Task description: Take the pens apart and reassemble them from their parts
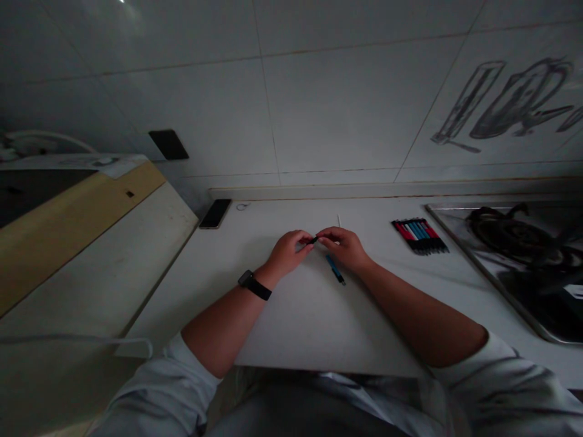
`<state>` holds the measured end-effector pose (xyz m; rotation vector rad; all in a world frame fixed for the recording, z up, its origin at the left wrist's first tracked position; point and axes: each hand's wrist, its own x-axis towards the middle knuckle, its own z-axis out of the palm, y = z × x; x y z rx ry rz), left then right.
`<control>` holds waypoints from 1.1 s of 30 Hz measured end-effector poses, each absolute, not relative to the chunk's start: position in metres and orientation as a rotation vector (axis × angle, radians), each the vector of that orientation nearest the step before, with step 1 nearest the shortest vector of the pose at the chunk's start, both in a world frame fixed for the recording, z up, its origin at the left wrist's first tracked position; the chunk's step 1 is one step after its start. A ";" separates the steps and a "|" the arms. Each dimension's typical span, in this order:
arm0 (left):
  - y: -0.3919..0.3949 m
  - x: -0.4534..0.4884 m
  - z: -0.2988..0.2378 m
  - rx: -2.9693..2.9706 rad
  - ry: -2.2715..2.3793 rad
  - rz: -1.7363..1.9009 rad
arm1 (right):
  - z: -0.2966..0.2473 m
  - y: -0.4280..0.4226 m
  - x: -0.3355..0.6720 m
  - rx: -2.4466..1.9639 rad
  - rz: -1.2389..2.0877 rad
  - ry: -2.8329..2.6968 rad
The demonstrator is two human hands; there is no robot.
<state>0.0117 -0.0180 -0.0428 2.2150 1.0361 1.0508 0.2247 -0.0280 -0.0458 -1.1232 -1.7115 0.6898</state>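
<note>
Over the middle of the white counter, my left hand [289, 250] and my right hand [344, 246] meet with fingertips pinched around a small black piece [314, 240]. It looks like a short pen part, though the fingers cover much of it. Just below my right hand a blue and black pen [336, 270] lies slanted on the counter. Behind that hand a thin white stick [339, 221], perhaps a refill, pokes into view, partly hidden. A row of several red, white and blue pens [419, 235] lies side by side to the right.
A dark phone [215, 213] and a small ring-like item [243, 207] rest at the back left of the counter [291, 334]. A gas stove [514, 243] borders the right, a pale cabinet-like box [113, 243] the left. The tiled wall closes off the back.
</note>
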 end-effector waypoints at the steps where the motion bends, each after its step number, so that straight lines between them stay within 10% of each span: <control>1: -0.018 0.012 -0.043 2.211 1.038 1.058 | -0.044 -0.027 0.228 -1.135 0.643 -1.716; 11: -0.017 0.012 -0.045 2.227 1.082 1.055 | -0.049 0.001 0.283 -1.571 0.048 -1.857; 33: -0.012 0.009 -0.049 2.272 1.167 1.065 | -0.032 -0.022 0.255 -1.578 0.007 -2.267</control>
